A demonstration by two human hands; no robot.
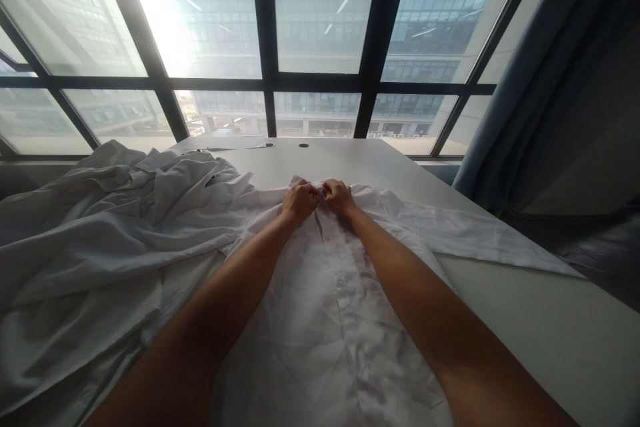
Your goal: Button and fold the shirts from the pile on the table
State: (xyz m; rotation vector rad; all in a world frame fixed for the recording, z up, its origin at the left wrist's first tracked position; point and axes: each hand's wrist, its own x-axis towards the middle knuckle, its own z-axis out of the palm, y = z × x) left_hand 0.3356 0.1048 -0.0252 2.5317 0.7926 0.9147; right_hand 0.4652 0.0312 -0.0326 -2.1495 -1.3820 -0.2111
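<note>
A white button-up shirt (pixel 310 320) lies front side up, its button strip running from the collar end down toward me. One sleeve (pixel 480 233) stretches out to the right across the table. At the collar end, my left hand (pixel 301 200) is closed with its fingertips pinching the shirt fabric. Close beside it, my right hand (pixel 338 196) pinches the other side of the same opening. The fingertips nearly meet, and whether a button is between them is too small to tell.
A heap of crumpled white cloth (pixel 125 213) covers the left side of the white table (pixel 540 320). Papers (pixel 235 143) lie at the far edge near a round hole (pixel 303 145). Behind stand large windows with dark frames (pixel 320 83), and a dark blue curtain (pixel 520 93) hangs at right.
</note>
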